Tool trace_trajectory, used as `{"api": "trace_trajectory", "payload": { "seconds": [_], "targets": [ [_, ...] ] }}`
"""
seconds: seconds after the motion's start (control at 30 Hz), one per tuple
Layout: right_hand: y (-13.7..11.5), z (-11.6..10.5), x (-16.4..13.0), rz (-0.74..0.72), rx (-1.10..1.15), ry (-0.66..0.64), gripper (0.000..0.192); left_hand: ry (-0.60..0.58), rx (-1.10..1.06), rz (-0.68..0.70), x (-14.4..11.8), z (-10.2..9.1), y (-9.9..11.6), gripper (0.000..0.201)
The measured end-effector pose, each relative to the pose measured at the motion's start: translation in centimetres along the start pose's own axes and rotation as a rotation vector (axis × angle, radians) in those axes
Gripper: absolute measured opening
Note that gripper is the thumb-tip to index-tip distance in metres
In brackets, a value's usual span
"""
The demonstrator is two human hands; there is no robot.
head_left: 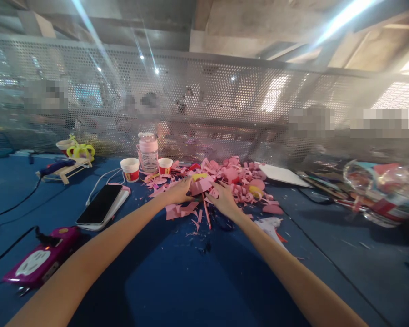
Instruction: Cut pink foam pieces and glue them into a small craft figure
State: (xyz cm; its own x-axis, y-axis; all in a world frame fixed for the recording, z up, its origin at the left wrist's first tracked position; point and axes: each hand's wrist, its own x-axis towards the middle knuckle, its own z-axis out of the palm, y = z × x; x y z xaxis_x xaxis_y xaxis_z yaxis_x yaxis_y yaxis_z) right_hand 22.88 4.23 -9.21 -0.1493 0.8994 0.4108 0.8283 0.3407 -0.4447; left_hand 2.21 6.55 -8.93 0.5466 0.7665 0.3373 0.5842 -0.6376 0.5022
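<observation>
A heap of pink paper scraps point(240, 175) lies in the middle of the blue table, with yellow and red bits among it. My left hand point(180, 191) is at its near left side, its fingers closed on the left edge of a pink paper piece point(201, 185). To the right of that piece is my right hand point(224, 199), resting over the scraps with fingers apart. Below the paper, between the hands, a thin pink stick point(207, 212) points toward me. Dark blue loops, perhaps scissor handles point(223, 221), lie partly hidden under my right wrist.
To the left are a phone point(100, 204), a purple power strip point(42, 259), paper cups point(130, 170), a pink bottle point(148, 151) and a blue corded tool point(56, 167) on a wooden stand. A white board point(282, 175) and a clear plastic container point(390, 202) lie right. A perforated screen point(211, 100) stands behind.
</observation>
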Motion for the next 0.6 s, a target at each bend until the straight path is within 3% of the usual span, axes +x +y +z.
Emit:
{"api": "trace_trajectory", "payload": {
  "seconds": [0.13, 0.2, 0.37, 0.47, 0.6],
  "targets": [
    [-1.3, -0.9, -0.2, -0.069, 0.208, 0.063, 0.046, 0.086, -0.054, -0.108, 0.3, -0.7, -0.6, 0.086],
    [-2.3, -1.3, -0.4, -0.114, 0.373, 0.049, 0.047, 0.129, -0.126, -0.088, 0.6, -1.3, -0.9, 0.08],
    [-4.3, -2.1, -0.8, -0.119, 0.874, -0.021, 0.051, 0.191, -0.301, -0.072, 1.2, -2.1, -1.0, 0.044],
    [-4.1, -2.2, -0.6, -0.055, 0.884, -0.011, 0.05, 0.182, -0.244, -0.09, 1.1, -2.7, -0.6, 0.036],
    [-2.5, -1.4, -0.2, 0.006, 0.643, 0.056, 0.052, 0.266, -0.143, -0.111, 0.9, -3.9, -0.6, 0.04]
  ]
}}
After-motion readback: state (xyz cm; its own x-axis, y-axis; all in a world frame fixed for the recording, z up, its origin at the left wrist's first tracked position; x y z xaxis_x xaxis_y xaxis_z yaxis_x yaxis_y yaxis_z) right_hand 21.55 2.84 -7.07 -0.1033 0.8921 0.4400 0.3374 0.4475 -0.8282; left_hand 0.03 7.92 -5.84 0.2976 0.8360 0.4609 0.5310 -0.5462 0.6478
